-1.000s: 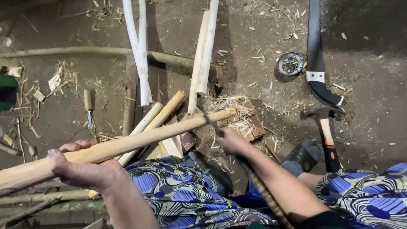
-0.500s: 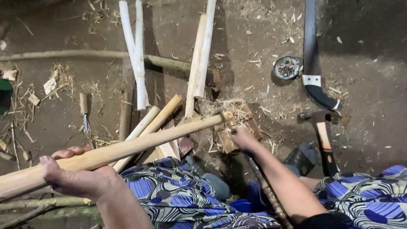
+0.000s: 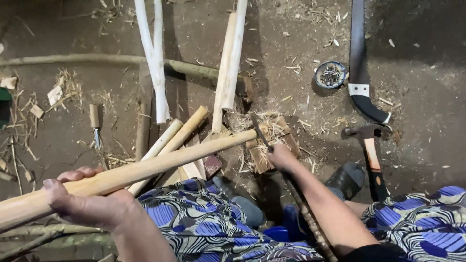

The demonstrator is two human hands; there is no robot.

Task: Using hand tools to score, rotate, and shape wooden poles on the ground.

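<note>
- Pale peeled pole [image 3: 160, 165] lay slanted across the lap, its tip on the wooden block [image 3: 272, 145].
- Left hand [image 3: 85, 204] gripped it fully closed.
- Right hand [image 3: 281, 157] clasped a blade [image 3: 259, 131] at the tip, seemingly trimming; steadiness needed next.

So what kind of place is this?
Probably a simple woodworking spot on a dirt floor. Peeled wooden poles lie about, wood shavings cover the ground, and a hammer lies nearby.
</note>
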